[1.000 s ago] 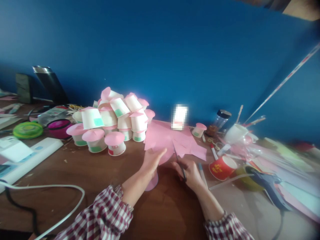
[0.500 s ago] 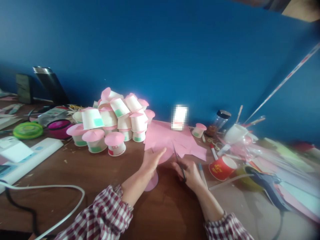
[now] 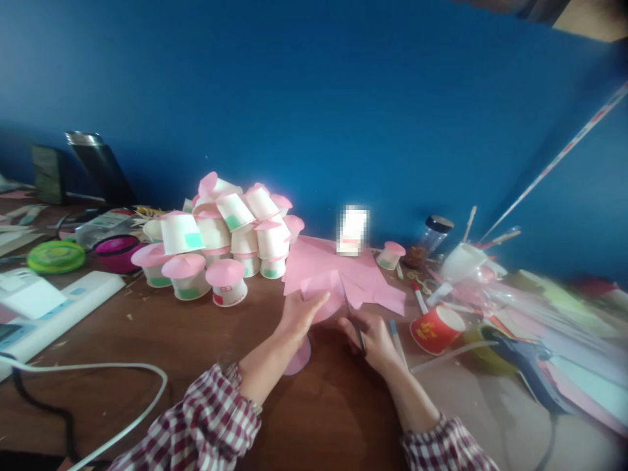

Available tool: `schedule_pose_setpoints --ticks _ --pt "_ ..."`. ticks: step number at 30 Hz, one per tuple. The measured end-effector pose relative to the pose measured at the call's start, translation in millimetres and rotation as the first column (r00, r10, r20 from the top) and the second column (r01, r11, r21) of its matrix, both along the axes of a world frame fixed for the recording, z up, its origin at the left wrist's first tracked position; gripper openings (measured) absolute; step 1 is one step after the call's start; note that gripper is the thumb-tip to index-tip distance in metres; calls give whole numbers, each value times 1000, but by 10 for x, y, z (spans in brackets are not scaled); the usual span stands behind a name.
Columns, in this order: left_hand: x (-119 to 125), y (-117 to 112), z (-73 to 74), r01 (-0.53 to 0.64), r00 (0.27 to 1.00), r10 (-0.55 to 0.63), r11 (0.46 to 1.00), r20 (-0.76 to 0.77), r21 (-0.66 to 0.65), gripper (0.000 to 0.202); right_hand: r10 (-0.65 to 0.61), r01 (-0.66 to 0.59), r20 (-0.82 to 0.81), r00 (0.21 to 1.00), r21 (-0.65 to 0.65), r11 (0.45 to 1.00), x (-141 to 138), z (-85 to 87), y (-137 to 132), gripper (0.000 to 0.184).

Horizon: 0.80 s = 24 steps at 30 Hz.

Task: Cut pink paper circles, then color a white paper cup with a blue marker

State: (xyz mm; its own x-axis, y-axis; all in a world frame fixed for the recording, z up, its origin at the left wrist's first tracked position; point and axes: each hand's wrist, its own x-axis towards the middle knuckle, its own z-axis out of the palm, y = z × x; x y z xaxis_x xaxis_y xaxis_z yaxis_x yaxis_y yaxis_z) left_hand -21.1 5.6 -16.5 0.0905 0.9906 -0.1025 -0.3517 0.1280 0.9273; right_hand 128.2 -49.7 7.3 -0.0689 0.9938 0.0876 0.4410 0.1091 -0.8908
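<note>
My left hand [image 3: 300,318] is closed on a piece of pink paper [image 3: 330,306], thumb on top. My right hand [image 3: 370,337] grips a pair of scissors [image 3: 359,332], whose blades point away from me at the paper's right edge. Beneath my left wrist a pink paper disc [image 3: 298,358] lies on the brown table, partly covered. Behind my hands lie larger sheets of pink paper [image 3: 314,256], with cut scraps [image 3: 390,299] at their right.
Left stands a pile of paper cups [image 3: 181,232] with pink tops. A power strip [image 3: 63,314] and white cable [image 3: 147,368] lie nearer. On the right are a red paper cup [image 3: 436,329], a glue gun [image 3: 532,366] and a lidded jar [image 3: 432,239]. A blurred-out phone-like shape leans on the blue wall.
The pink paper in my left hand has turned and lifted slightly, and its far edge now shows against the sheets behind. My left thumb has shifted a little right. The scissors have barely moved.
</note>
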Motion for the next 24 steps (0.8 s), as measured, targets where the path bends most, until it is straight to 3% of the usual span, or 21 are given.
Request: schedule_pose_setpoints --ticks 16,24 --pt "-36 -27 85 -8 1000 7 998 -18 -59 39 -12 11 41 999 8 1000 20 -15 2 37" --pt "-19 -59 135 110 985 -76 969 155 -223 43 -62 61 -43 997 -32 998 -22 33 4 39"
